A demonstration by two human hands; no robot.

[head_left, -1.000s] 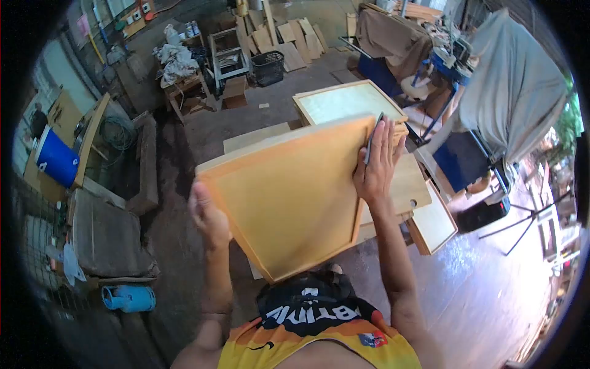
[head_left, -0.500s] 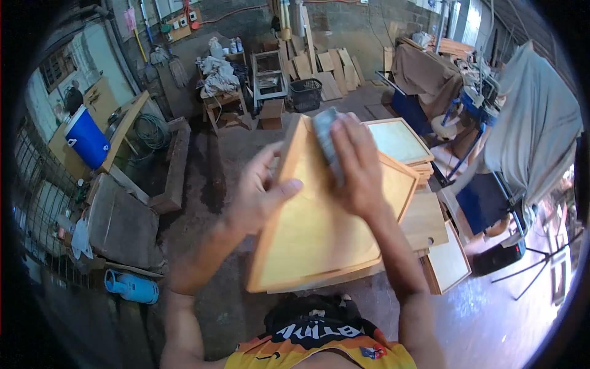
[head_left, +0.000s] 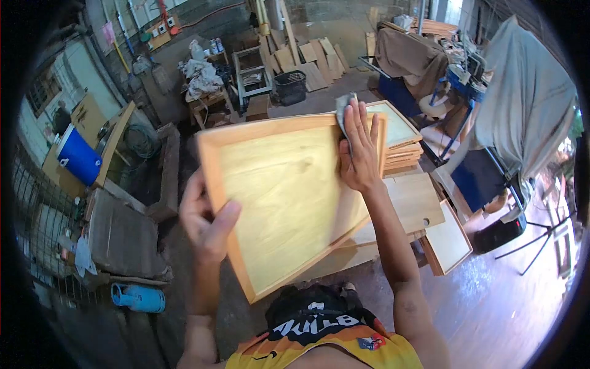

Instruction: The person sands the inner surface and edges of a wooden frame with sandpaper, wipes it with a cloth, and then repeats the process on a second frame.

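Note:
A shallow wooden frame with a pale yellow panel (head_left: 283, 190) is held up, tilted, in front of my body. My left hand (head_left: 209, 218) grips its left side, thumb over the front edge and fingers behind. My right hand (head_left: 359, 147) presses a grey cloth-like pad (head_left: 342, 117) against the frame's top edge near the right corner, its fingers stretched upward along the pad. Part of the pad is hidden behind the fingers.
Stacked wooden frames (head_left: 402, 154) and a board with a round hole (head_left: 412, 203) lie behind and to the right. A white-panelled frame (head_left: 448, 243) is lower right. A blue gas cylinder (head_left: 140, 298) stands lower left; a black basket (head_left: 290, 88) is farther back.
The wooden frame has turned and its left side has swung left with my left hand. My right hand and the pad have moved right along the frame's edge.

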